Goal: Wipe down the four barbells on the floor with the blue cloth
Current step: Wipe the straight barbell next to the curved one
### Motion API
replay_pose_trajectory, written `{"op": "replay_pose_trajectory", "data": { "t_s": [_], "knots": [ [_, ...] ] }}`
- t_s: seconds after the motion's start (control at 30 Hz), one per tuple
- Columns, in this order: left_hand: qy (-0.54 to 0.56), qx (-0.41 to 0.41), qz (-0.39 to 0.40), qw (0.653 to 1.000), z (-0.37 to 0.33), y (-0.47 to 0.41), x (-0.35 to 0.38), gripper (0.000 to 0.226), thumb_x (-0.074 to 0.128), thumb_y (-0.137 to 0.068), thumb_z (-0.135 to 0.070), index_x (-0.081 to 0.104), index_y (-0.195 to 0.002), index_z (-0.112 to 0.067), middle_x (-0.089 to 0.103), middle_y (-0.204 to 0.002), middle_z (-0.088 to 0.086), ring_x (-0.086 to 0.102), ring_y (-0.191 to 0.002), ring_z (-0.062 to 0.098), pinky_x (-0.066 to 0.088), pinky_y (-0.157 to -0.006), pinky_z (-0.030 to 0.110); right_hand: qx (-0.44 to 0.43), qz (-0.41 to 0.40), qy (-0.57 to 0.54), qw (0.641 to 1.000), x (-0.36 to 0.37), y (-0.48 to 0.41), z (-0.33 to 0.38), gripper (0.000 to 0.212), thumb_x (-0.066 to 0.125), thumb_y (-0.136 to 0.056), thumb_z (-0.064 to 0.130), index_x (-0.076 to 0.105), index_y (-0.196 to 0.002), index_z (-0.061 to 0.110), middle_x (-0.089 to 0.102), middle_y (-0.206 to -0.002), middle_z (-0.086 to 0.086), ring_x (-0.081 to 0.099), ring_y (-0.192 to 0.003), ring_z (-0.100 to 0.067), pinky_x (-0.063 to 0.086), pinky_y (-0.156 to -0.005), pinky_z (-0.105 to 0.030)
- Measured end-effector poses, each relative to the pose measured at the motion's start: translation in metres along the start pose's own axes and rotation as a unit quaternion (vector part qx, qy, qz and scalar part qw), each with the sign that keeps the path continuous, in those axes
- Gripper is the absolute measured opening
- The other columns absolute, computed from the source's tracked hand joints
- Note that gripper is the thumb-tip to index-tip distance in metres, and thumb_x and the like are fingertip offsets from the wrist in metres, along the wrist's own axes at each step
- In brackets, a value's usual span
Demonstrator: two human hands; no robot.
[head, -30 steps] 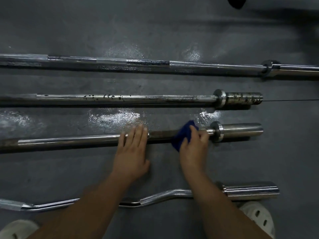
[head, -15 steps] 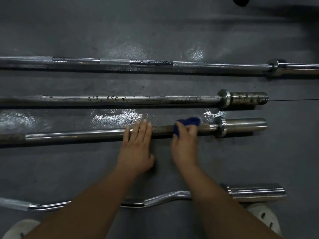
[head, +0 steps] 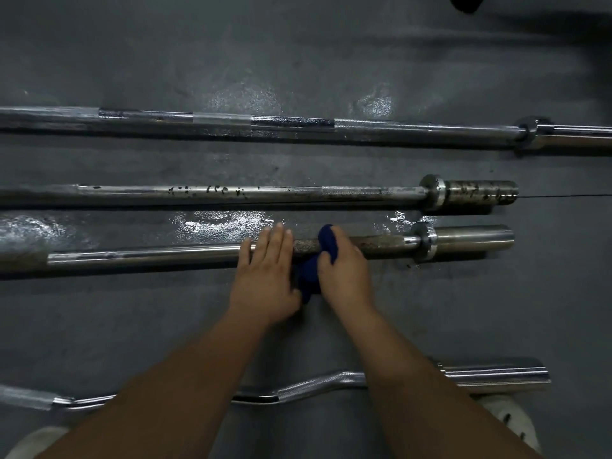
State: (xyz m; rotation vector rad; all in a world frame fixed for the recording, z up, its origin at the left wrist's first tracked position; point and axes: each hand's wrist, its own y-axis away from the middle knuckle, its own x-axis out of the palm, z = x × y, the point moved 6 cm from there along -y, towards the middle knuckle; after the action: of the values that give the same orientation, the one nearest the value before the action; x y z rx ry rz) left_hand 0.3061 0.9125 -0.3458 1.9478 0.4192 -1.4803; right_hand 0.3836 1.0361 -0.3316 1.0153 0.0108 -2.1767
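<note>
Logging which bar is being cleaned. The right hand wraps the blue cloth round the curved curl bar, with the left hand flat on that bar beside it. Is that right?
Not the curl bar. In the head view the right hand wraps the blue cloth round the straight barbell just beyond it, left hand flat beside it.

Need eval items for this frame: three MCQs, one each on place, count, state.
1. The blue cloth wraps: A the farthest bar; B the curved bar; C the second-nearest bar.
2. Barbells on the floor: A three; B four; C five.
3. The left hand: A lies flat, fingers straight, on the bar; B grips the cloth; C hangs clear.
Answers: C, the right hand holds it round that bar; B, three straight, one curved; A, fingers straight across the shaft.
</note>
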Motion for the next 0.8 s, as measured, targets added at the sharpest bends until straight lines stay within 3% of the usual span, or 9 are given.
{"op": "replay_pose_trajectory", "data": {
  "t_s": [0.07,0.17,0.33,0.47,0.53,0.63,0.7,0.8],
  "knots": [
    [0.000,0.006,-0.006,1.000,0.001,0.001,-0.001,0.107,0.052,-0.074,-0.053,0.000,-0.158,-0.012,-0.003,-0.167,0.007,-0.004,-0.153,0.025,-0.006,-0.120,0.049,0.000,0.002,0.033,0.999,-0.014,-0.008,-0.006,0.046,0.055,-0.090,0.018,0.053,-0.135,0.029,0.064,-0.122,-0.011,0.060,-0.108,-0.029,0.046,-0.091,-0.030],
    [-0.006,0.007,-0.004,1.000,0.001,0.004,0.002,0.108,0.052,-0.074,-0.054,-0.002,-0.158,-0.014,-0.006,-0.166,0.006,-0.006,-0.152,0.025,-0.008,-0.120,0.050,0.062,-0.084,0.032,0.994,-0.045,-0.003,-0.027,0.035,0.050,-0.089,0.023,0.055,-0.122,0.032,0.067,-0.107,-0.009,0.063,-0.097,-0.032,0.052,-0.080,-0.039],
    [-0.014,0.007,-0.014,1.000,-0.002,0.014,0.006,0.108,0.056,-0.067,-0.050,0.013,-0.158,-0.010,0.010,-0.166,0.010,0.008,-0.152,0.028,-0.002,-0.121,0.051,0.013,0.031,0.060,0.998,-0.008,0.006,0.008,0.038,0.052,-0.089,0.029,0.055,-0.127,0.034,0.066,-0.112,-0.017,0.063,-0.100,-0.036,0.052,-0.084,-0.038],
    [-0.007,0.009,-0.012,1.000,-0.002,0.020,0.007,0.107,0.055,-0.064,-0.049,0.018,-0.157,-0.011,0.017,-0.164,0.008,0.014,-0.150,0.028,0.004,-0.121,0.052,0.107,-0.074,0.067,0.989,-0.051,-0.005,-0.025,0.041,0.049,-0.093,0.025,0.051,-0.134,0.028,0.065,-0.115,-0.019,0.062,-0.102,-0.038,0.047,-0.081,-0.038],
    [-0.008,0.008,-0.018,1.000,-0.004,0.024,0.008,0.108,0.057,-0.062,-0.049,0.022,-0.156,-0.009,0.022,-0.163,0.009,0.018,-0.149,0.029,0.006,-0.121,0.053,0.129,-0.047,0.061,0.989,-0.046,0.007,-0.032,0.044,0.048,-0.093,0.021,0.048,-0.136,0.027,0.064,-0.116,-0.021,0.061,-0.103,-0.039,0.047,-0.083,-0.037],
    [-0.001,0.010,-0.030,1.000,-0.007,0.034,0.012,0.108,0.060,-0.058,-0.044,0.029,-0.154,-0.007,0.030,-0.159,0.011,0.025,-0.146,0.032,0.012,-0.119,0.054,0.089,0.023,0.025,0.995,-0.011,0.015,-0.013,0.045,0.049,-0.094,0.021,0.050,-0.139,0.025,0.061,-0.127,-0.019,0.058,-0.113,-0.036,0.045,-0.092,-0.033],
    [0.006,0.018,-0.034,0.999,-0.009,0.041,0.014,0.107,0.060,-0.057,-0.042,0.031,-0.153,-0.006,0.031,-0.159,0.011,0.027,-0.146,0.032,0.016,-0.118,0.055,0.041,0.043,0.032,0.998,-0.005,0.010,-0.006,0.039,0.050,-0.092,0.022,0.057,-0.130,0.027,0.064,-0.123,-0.015,0.060,-0.110,-0.032,0.045,-0.089,-0.030],
    [0.008,0.025,-0.030,0.999,-0.009,0.050,0.017,0.108,0.061,-0.055,-0.041,0.030,-0.153,-0.007,0.027,-0.161,0.011,0.023,-0.148,0.031,0.017,-0.119,0.055,0.060,-0.075,0.034,0.995,-0.043,0.004,-0.030,0.041,0.050,-0.090,0.014,0.059,-0.129,0.023,0.057,-0.121,-0.007,0.057,-0.100,-0.017,0.043,-0.084,-0.022]
  ]
}}
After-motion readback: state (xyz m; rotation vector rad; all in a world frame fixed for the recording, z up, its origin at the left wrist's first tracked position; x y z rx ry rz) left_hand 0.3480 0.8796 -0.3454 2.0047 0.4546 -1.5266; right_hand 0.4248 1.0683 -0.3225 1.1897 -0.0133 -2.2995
